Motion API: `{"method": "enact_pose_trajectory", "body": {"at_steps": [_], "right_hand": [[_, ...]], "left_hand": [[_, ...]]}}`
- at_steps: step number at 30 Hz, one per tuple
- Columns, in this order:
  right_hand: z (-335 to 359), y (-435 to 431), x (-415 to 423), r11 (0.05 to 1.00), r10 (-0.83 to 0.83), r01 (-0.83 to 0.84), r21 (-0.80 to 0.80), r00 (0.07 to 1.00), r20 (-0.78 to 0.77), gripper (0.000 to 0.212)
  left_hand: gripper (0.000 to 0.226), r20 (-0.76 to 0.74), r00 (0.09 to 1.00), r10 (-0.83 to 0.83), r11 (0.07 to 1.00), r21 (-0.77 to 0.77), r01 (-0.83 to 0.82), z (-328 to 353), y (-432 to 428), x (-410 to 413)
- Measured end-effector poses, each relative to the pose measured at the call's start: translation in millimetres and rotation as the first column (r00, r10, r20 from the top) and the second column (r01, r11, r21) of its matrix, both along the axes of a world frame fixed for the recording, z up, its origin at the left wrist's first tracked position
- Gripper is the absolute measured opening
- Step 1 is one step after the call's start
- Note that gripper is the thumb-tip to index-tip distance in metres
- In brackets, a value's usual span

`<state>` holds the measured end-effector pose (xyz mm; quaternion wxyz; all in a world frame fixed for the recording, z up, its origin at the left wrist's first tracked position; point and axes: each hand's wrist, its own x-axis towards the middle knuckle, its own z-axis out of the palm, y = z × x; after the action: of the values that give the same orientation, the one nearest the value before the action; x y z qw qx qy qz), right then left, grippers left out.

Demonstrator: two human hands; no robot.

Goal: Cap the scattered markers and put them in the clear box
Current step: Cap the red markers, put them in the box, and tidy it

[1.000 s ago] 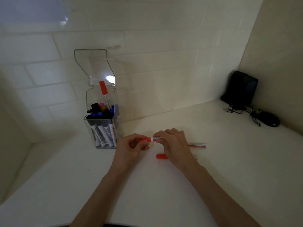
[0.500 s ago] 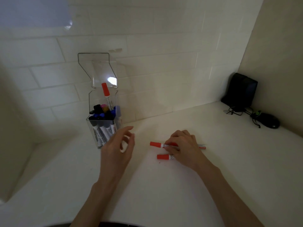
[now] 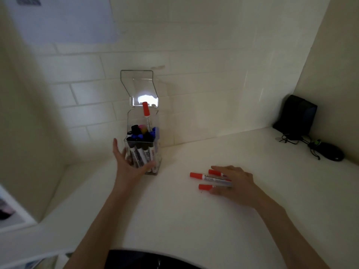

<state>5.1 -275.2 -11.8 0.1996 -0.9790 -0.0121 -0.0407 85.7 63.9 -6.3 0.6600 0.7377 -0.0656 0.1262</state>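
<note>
The clear box (image 3: 155,121) stands by the tiled wall with its lid flipped up. It holds several capped markers, and one red-capped marker (image 3: 146,113) sticks up above the rest. My left hand (image 3: 127,165) is spread against the box's lower front, fingers straight, thumb across the base. Three red-capped markers (image 3: 202,176) lie side by side on the white counter to the right. My right hand (image 3: 238,183) lies flat over their barrels, with the fingers extended above them and the thumb below the nearest one.
A black speaker (image 3: 295,117) stands in the back right corner, with a black mouse (image 3: 328,153) and tangled cables (image 3: 289,137) in front of it. A side wall closes off the left. The counter's front edge lies near my body.
My left hand let go of the marker's cap end and moved left to the box. My right hand laid that capped marker down beside the other two and flattened over them.
</note>
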Motion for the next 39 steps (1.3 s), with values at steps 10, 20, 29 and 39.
{"method": "enact_pose_trajectory", "body": {"at_steps": [10,20,29,39], "right_hand": [[4,-27,-12,0.981,-0.169,0.174,-0.085,0.983,0.065,0.046],[21,-32,-22,0.967,-0.216,0.215,0.133,0.976,-0.006,0.067],[12,-41,-27,0.988,-0.116,0.110,0.108,0.992,0.049,0.033],[42,-24,-24,0.909,-0.127,-0.016,0.416,0.941,0.315,0.033]], "left_hand": [[0.079,-0.005,0.996,0.094,0.990,0.105,-0.093,-7,-19,-14],[0.109,0.027,0.997,0.072,0.952,0.296,-0.077,-13,-113,-105],[0.123,-0.013,1.000,0.029,0.946,0.324,-0.023,-5,-139,-127],[0.111,-0.036,0.988,-0.148,0.960,0.236,0.152,-14,-145,-119]]}}
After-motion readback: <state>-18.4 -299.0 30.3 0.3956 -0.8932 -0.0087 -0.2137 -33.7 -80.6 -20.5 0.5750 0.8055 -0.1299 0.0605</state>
